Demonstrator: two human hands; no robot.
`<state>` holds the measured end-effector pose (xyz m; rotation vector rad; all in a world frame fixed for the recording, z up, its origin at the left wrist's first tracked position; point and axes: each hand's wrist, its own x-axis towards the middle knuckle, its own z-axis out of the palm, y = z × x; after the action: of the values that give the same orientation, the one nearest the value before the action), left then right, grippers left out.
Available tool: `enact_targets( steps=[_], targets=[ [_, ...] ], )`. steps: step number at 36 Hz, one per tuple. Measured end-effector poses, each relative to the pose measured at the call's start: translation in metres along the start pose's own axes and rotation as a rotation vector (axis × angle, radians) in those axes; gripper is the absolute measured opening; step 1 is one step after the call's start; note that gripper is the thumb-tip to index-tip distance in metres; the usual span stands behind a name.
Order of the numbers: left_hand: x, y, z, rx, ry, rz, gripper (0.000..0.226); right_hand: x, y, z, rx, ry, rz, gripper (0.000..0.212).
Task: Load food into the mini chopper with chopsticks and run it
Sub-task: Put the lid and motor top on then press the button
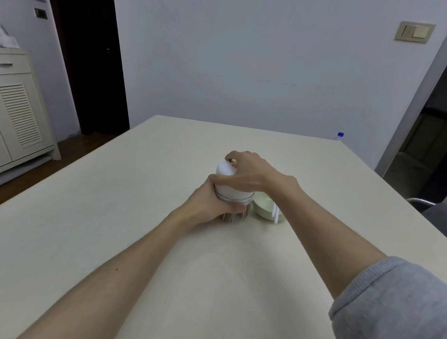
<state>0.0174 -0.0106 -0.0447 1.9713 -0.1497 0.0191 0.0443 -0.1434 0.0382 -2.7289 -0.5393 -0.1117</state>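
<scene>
The mini chopper (228, 190) stands upright in the middle of the table, a white motor top on a clear cup. My left hand (210, 204) wraps around the clear cup from the left. From above, my right hand (249, 171) grips the white top, its fingers over the coloured buttons. Dark food shows faintly through the cup's lower wall. Just right of the chopper sits a pale green bowl (263, 209), and white chopsticks (276, 214) lie across its near rim. My right forearm hides part of the bowl.
The cream table (132, 215) stretches wide around the chopper. A bottle with a blue cap (340, 135) stands at the far right corner. A grey chair (442, 215) is beside the table's right edge, and a louvred cabinet (8, 112) is at the left.
</scene>
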Motion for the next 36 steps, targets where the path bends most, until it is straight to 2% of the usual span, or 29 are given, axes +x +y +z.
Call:
enact_targets(
  steps=[11,17,21,25,33,36],
  targets=[
    [-0.002,0.001,-0.003,-0.017,-0.018,-0.003,0.093,-0.003,0.006,-0.005,0.184,-0.058,-0.098,0.062],
    [-0.003,0.003,-0.004,-0.031,-0.049,0.026,0.077,-0.003,0.007,-0.005,0.211,-0.069,-0.121,0.059],
    [-0.001,0.003,-0.004,-0.041,-0.064,0.05,0.083,-0.003,0.007,-0.004,0.233,-0.076,-0.124,0.062],
    [-0.001,0.004,-0.006,-0.026,-0.094,0.089,0.072,-0.005,0.008,-0.001,0.243,-0.07,-0.132,0.065],
    [0.0,-0.001,-0.004,-0.018,-0.058,0.063,0.082,-0.006,0.007,0.005,0.197,-0.039,-0.142,0.045],
    [0.0,0.001,-0.003,-0.004,-0.048,0.065,0.073,-0.006,0.005,0.01,0.099,-0.002,-0.171,0.037]
  ],
)
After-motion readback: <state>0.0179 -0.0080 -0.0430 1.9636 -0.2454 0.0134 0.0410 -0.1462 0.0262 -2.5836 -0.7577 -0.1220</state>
